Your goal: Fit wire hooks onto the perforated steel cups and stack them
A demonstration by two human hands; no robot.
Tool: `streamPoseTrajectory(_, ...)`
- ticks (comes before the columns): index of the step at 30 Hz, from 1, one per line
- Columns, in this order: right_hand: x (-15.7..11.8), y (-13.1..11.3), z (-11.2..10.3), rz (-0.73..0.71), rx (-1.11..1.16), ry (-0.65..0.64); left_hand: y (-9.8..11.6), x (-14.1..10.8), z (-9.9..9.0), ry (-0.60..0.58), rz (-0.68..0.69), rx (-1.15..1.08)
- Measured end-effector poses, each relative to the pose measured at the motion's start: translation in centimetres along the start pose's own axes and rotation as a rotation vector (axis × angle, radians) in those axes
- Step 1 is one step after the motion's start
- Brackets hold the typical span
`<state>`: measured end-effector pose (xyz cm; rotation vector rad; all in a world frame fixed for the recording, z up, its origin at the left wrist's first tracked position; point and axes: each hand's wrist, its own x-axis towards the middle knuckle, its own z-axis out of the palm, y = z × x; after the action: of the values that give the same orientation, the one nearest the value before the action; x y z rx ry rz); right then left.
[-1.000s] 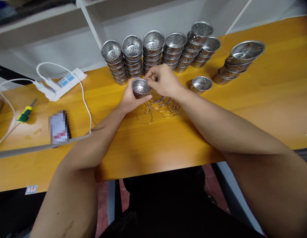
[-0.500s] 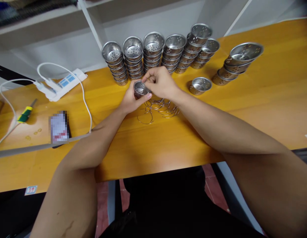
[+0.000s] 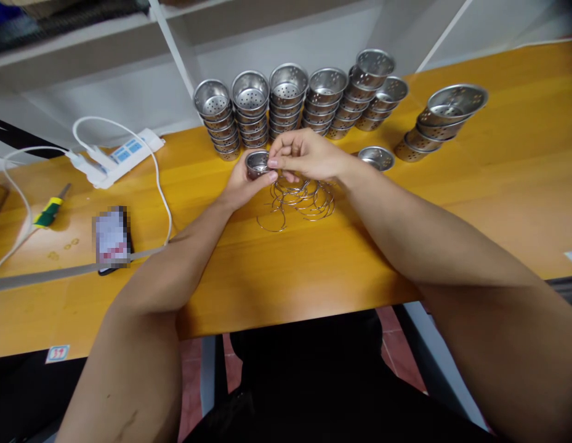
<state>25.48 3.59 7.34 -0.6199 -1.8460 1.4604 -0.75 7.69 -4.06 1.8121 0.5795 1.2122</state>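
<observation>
Currently, from here, I see the left hand (image 3: 242,186) curled around a perforated cup (image 3: 257,162) near the wire loops (image 3: 308,202) on the table (image 3: 276,277), with the right hand (image 3: 308,154) at its rim, though I cannot tell whether those fingers pinch anything.

Moderate light glints on the perforated silver metal cups (image 3: 250,98) and leaves the orange-yellow wooden tabletop (image 3: 286,271) softly shiny; wide-angle stretch distorts the edges, upper corners blur, pixelation masks a black-edged rectangular phone (image 3: 112,239).
</observation>
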Motion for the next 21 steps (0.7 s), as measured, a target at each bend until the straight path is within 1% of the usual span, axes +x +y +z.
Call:
streamPoseTrajectory(3, 0.0, 0.2, 0.1, 0.017, -0.01, 0.002, -0.8, 0.1, 0.1, -0.019, 0.09, 0.051)
streamPoseTrajectory(8, -0.1, 0.2, 0.0, 0.025, -0.016, 0.022, -1.5, 0.0, 0.1, -0.038, 0.139, 0.075)
streamPoseTrajectory(14, -0.2, 0.5, 0.1, 0.036, 0.01, 0.072, -1.2, 0.0, 0.1, -0.019, 0.166, 0.12)
streamPoseTrajectory(21, -0.3, 0.6, -0.1, 0.047, 0.027, 0.069, -0.6, 0.1, 0.3, -0.008, 0.163, 0.117)
